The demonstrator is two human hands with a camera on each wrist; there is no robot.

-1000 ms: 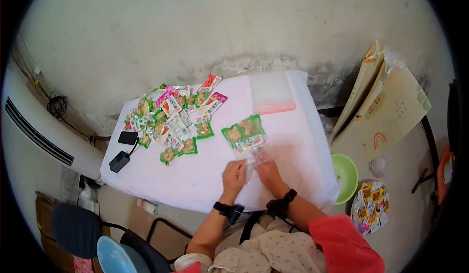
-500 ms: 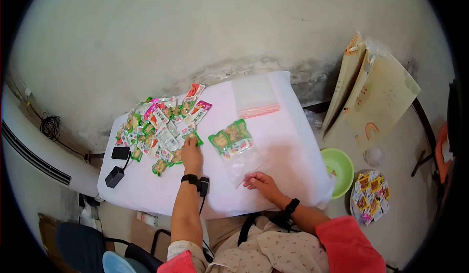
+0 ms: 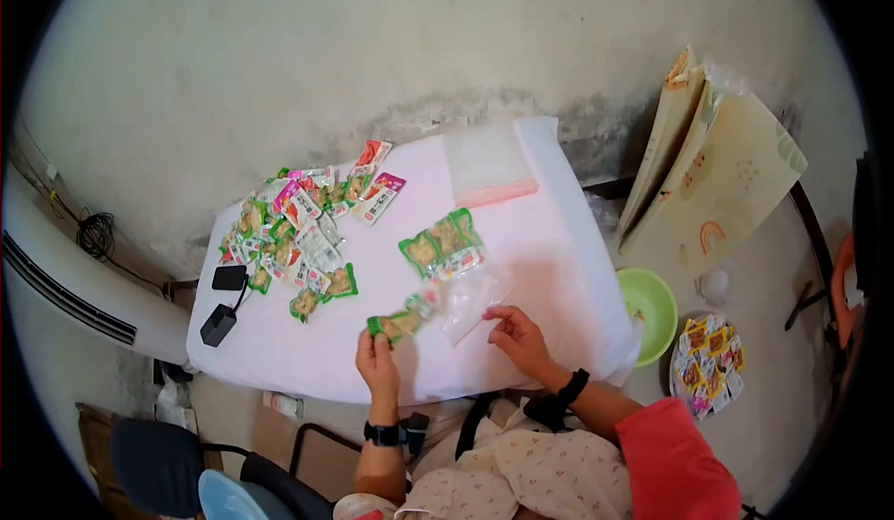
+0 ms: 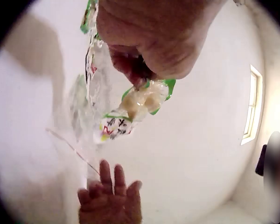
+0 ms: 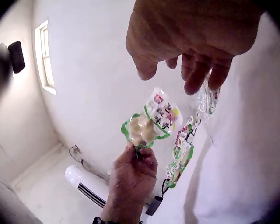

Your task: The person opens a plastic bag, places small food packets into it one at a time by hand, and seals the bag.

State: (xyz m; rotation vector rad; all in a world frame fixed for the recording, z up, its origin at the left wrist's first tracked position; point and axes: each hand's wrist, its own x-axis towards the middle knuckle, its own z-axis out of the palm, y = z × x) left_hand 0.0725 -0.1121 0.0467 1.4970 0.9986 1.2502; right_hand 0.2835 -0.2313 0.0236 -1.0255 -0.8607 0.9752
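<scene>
In the head view my left hand (image 3: 377, 366) pinches one end of a green-edged snack packet (image 3: 399, 323), holding it over the near part of the table. Pale lumps and a printed white part show on this packet (image 5: 142, 129) in the right wrist view. To its right lies a clear plastic bag (image 3: 473, 301), with green-edged packets (image 3: 442, 243) at its far end and a thin reddish line along its near edge. My right hand (image 3: 521, 340) is beside that near edge, fingers loosely extended and apart from the thumb; in the left wrist view they point up, holding nothing.
A heap of snack packets (image 3: 289, 227) covers the table's left side. A stack of clear bags with reddish edges (image 3: 494, 185) lies at the back right. A phone (image 3: 229, 278) and a black box (image 3: 219, 324) sit at the left edge. Beyond the right edge stands a green basin (image 3: 652, 310).
My left hand went from the bag to the heap, took a green-edged packet and brought it back toward the bag. My right hand let go of the bag and stayed beside it.
</scene>
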